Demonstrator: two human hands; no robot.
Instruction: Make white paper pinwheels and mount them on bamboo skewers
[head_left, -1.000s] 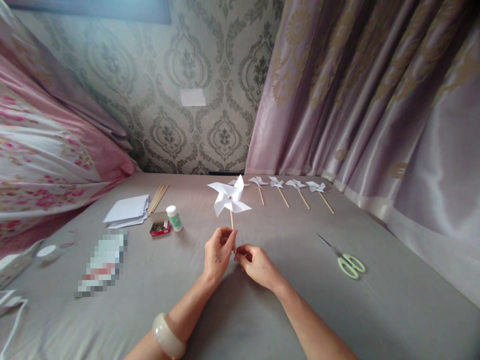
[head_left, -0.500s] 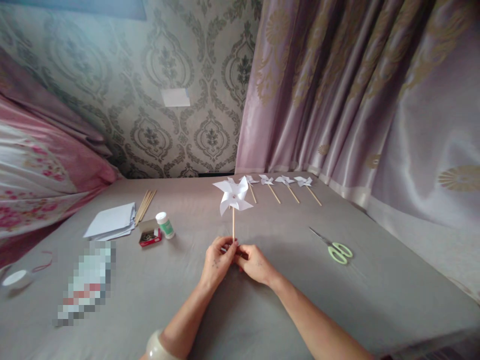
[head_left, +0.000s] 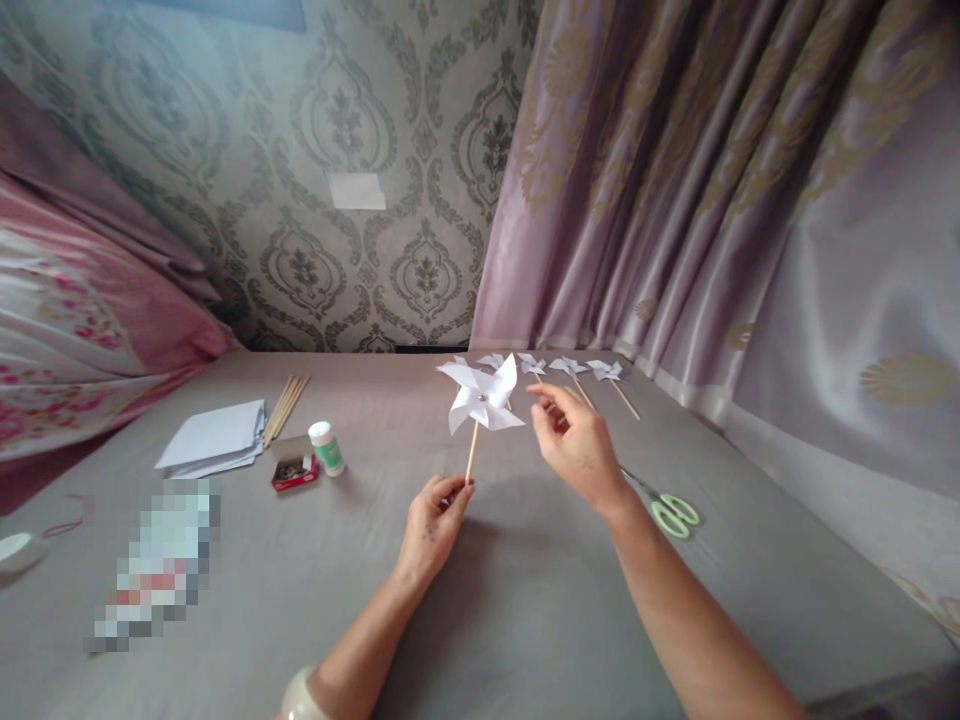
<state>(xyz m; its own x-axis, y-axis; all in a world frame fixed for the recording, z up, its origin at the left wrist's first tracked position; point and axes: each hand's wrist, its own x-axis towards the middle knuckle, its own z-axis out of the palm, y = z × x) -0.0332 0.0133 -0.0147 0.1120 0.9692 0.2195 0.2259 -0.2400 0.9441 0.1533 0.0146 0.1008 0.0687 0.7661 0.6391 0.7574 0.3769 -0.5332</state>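
Note:
A white paper pinwheel (head_left: 482, 398) on a thin wooden stick stands tilted slightly right above the grey surface. My left hand (head_left: 435, 525) pinches the lower part of its stick between thumb and fingers. Just right of the pinwheel's blades, my right hand (head_left: 574, 440) is raised, its fingers curled loosely and apart with nothing in them. It does not appear to touch the blades. Behind them lie several finished pinwheels (head_left: 566, 366) in a row, some partly covered by the held one and by my right hand.
Green-handled scissors (head_left: 675, 515) lie at the right, partly behind my right forearm. On the left are a paper stack (head_left: 214, 437), wooden sticks (head_left: 286, 410), a small red box (head_left: 294, 472) of metal bits, a white-and-green bottle (head_left: 326, 449) and a blurred-out item (head_left: 161, 560).
My right hand has let go of the stick and moved up and right, beside the blades. The pinwheel has tipped a little to the right; my left hand still holds it.

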